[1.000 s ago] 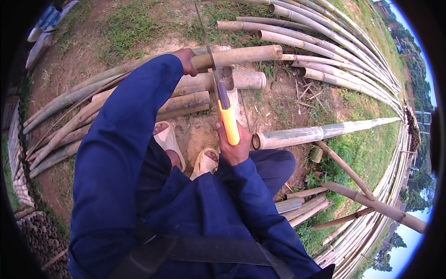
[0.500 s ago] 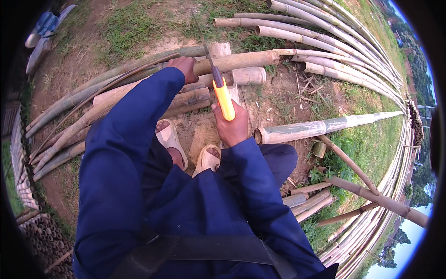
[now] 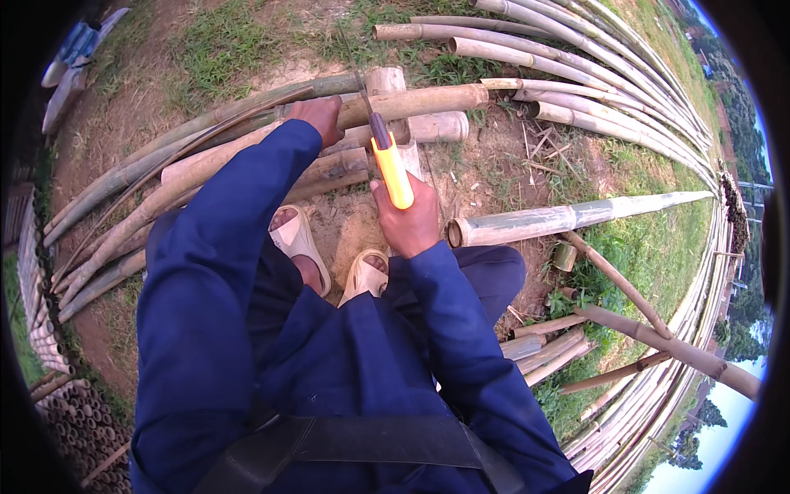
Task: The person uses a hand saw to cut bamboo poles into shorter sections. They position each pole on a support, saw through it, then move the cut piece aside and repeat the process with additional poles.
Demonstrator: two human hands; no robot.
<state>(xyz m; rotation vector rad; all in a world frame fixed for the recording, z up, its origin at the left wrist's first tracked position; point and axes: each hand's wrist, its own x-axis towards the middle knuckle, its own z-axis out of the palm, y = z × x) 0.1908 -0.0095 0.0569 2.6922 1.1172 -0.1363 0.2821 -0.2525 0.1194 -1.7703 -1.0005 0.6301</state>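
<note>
No text, label, brand, number or sign can be read anywhere, from the upper left of the frame to the lower right.

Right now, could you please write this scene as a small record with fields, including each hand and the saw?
Left hand: on the bamboo pole, left of the saw blade, holding it
Right hand: fingers closed around the yellow-orange saw handle
Saw: blade across the pole, pointing away from the person; cut depth cannot be told
Feet: in light sandals, on bare ground
Right side: large bamboo pole, open end toward the person
Upper right: row of long bamboo poles on grass
Clothing: dark blue sleeves
</note>
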